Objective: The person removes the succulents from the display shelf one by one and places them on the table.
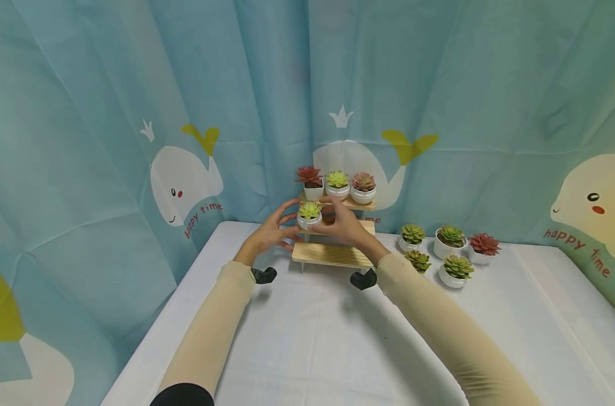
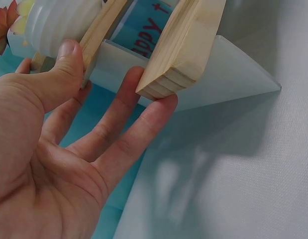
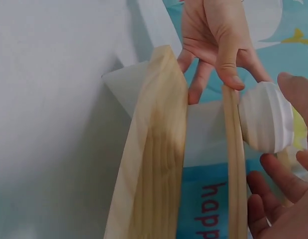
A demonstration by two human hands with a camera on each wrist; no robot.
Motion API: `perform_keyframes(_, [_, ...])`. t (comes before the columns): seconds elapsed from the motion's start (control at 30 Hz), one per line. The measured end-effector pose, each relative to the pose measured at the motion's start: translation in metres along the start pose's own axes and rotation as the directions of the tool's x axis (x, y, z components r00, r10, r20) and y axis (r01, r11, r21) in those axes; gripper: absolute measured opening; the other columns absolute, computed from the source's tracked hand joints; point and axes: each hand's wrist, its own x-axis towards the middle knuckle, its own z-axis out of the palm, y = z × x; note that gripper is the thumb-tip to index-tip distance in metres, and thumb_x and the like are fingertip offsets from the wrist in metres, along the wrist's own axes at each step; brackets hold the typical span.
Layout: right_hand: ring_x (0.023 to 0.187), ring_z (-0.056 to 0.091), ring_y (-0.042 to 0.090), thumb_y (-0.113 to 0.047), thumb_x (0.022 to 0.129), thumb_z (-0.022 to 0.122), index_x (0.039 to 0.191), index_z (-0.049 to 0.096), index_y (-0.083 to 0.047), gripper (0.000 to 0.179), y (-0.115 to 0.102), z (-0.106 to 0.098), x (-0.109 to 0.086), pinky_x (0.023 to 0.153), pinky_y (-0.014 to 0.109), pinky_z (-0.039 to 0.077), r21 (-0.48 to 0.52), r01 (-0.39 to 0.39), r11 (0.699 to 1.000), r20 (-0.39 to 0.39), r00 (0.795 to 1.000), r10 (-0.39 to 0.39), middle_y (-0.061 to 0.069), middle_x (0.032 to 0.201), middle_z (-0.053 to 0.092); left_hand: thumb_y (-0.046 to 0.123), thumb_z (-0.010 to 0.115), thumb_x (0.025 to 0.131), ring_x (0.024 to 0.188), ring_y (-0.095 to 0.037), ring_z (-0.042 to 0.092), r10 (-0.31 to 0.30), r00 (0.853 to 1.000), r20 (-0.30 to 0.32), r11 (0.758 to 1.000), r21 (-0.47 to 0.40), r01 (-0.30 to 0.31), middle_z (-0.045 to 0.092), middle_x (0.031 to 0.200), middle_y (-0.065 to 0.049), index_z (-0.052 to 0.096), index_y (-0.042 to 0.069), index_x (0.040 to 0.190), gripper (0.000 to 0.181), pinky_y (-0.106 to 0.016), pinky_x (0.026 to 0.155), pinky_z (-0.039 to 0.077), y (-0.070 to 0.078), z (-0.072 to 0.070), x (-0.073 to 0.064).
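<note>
A potted green succulent (image 1: pixel 309 216) in a white pot stands at the left end of the middle shelf of a wooden stepped stand (image 1: pixel 332 255). My right hand (image 1: pixel 344 223) holds this pot (image 3: pixel 265 117), thumb on one side and fingers on the other. On the left, my left hand (image 1: pixel 270 230) has its fingers spread beside the stand. The left wrist view shows its thumb by the pot and middle shelf edge, two fingertips touching the end of the bottom shelf (image 2: pixel 181 55). The top shelf bears a dark red succulent (image 1: pixel 309 181), a green one (image 1: pixel 337 184) and a pink one (image 1: pixel 363 188).
Several potted succulents stand on the white table to the right of the stand, including a red one (image 1: pixel 483 248) and a green one (image 1: pixel 456 270). Behind the table (image 1: pixel 307 338) hangs a blue curtain (image 1: pixel 266 84) printed with whales.
</note>
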Motion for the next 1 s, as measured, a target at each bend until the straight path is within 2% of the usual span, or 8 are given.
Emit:
perform_keyframes(0.23, [0.127,0.058,0.033,-0.026,0.092,0.081,0.148,0.044,-0.007,0.070,-0.001,0.006,0.001,0.103,0.048,0.049,-0.022,-0.037,0.999,-0.012,0.999,0.037,0.019,0.138,0.058,0.009,0.062,0.104,0.111,-0.046,0.067,-0.014,1.000,-0.009,1.000,0.004,0.014,0.024,0.167,-0.017,0.018,0.037,0.164,0.079,-0.058,0.081,0.059,0.001,0.000,0.000])
perform_keyframes(0.47, [0.115,0.064,0.029,-0.026,0.092,0.081,0.144,0.046,-0.007,0.066,0.000,0.011,0.005,0.097,0.045,0.053,0.012,-0.041,0.999,-0.011,0.999,0.041,0.016,0.126,0.065,0.008,0.062,0.104,0.110,-0.046,0.067,-0.018,1.000,-0.015,1.000,0.001,0.018,0.023,0.167,-0.018,0.018,0.035,0.165,0.080,-0.061,0.082,0.058,0.002,0.000,0.000])
perform_keyframes(0.67, [0.104,0.067,0.027,-0.025,0.092,0.081,0.139,0.050,-0.006,0.060,-0.001,0.015,0.006,0.087,0.041,0.056,-0.020,-0.029,0.999,-0.043,0.999,0.029,0.015,0.115,0.068,0.010,0.063,0.104,0.109,-0.044,0.068,-0.021,1.000,-0.016,1.000,-0.003,0.021,0.022,0.168,-0.017,0.019,0.037,0.164,0.080,-0.065,0.085,0.055,0.001,0.000,0.001])
perform_keyframes(1.0, [0.107,0.065,0.027,-0.030,0.093,0.079,0.144,0.047,-0.005,0.065,-0.003,0.015,0.005,0.089,0.041,0.055,-0.022,-0.040,0.999,-0.037,0.999,0.039,0.014,0.120,0.065,0.010,0.063,0.104,0.105,-0.040,0.070,-0.016,1.000,-0.018,1.000,0.004,0.016,0.024,0.167,-0.017,0.020,0.037,0.164,0.079,-0.066,0.085,0.055,0.001,0.000,0.000])
